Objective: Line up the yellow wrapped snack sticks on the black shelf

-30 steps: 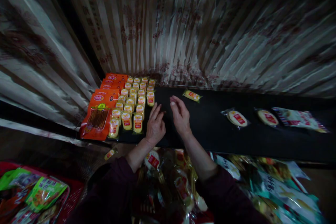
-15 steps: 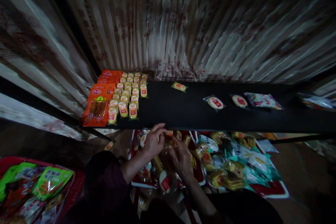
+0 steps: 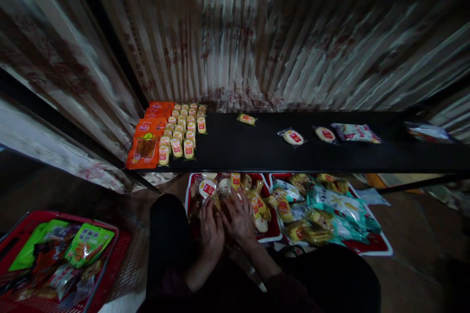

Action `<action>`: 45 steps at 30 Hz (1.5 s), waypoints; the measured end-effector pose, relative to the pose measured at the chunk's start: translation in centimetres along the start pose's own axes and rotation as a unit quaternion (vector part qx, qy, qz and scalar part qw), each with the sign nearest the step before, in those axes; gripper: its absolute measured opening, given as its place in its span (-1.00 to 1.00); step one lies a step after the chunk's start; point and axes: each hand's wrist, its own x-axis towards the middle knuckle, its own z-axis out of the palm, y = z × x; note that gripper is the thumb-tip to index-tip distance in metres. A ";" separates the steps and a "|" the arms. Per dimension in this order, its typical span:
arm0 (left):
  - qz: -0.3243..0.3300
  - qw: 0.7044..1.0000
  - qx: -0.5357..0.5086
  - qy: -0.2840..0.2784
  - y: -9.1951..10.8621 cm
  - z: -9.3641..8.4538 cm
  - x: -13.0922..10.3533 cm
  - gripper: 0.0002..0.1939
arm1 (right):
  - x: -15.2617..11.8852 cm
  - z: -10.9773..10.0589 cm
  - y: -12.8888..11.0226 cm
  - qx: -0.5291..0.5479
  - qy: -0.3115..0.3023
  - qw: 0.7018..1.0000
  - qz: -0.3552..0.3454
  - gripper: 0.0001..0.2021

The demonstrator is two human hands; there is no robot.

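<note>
Both hands reach down into a red basket (image 3: pixel 273 234) of wrapped snacks below the shelf edge. My left hand (image 3: pixel 212 232) is on the left, fingers stretched forward and resting over the packs; a round white wrapped cake (image 3: pixel 207 188) lies just beyond its fingertips. My right hand (image 3: pixel 239 217) is beside it, fingers spread among the packs, close to a small yellow wrapped cake (image 3: pixel 235 179). What lies under the palms is hidden. Neither hand visibly grips a pack. More yellow packs (image 3: pixel 260 205) lie to the right of my right hand.
On the black shelf (image 3: pixel 227 149) stand orange snack bags (image 3: pixel 147 144), rows of small yellow cakes (image 3: pixel 176 146), and several scattered packs. A second basket (image 3: pixel 384 247) holds teal bags (image 3: pixel 340 200). A red basket (image 3: pixel 113 264) with a green bag (image 3: pixel 90 244) sits at left.
Both hands have moved down from near the shelf edge, into the middle basket. The left hand's fingers now point forward instead of right. The view has shifted slightly.
</note>
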 end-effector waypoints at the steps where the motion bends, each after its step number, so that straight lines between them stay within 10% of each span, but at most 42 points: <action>1: -0.023 1.000 -0.011 -0.010 -0.6 0.1 -0.4 -0.58 | 0.0 0.0 -0.4 -0.007 -0.006 1.000 0.000 -0.65; 13: -0.176 0.966 -0.185 -0.049 -1.6 0.6 0.1 -0.51 | -0.6 1.0 -1.4 0.000 -0.052 0.999 -0.015 -0.61; 20: -0.350 0.862 -0.366 0.023 -1.4 0.8 1.1 -0.53 | -0.9 1.6 -1.1 0.059 -0.073 0.994 -0.054 -0.52; 36: -0.287 0.842 -0.455 0.026 -0.6 1.0 1.2 -0.70 | -0.8 1.6 -1.0 0.172 -0.010 0.985 -0.023 -0.59; 45: -0.261 0.850 -0.458 0.029 1.8 0.3 0.8 -0.72 | 0.4 2.2 -1.3 0.285 0.013 0.951 0.116 -0.56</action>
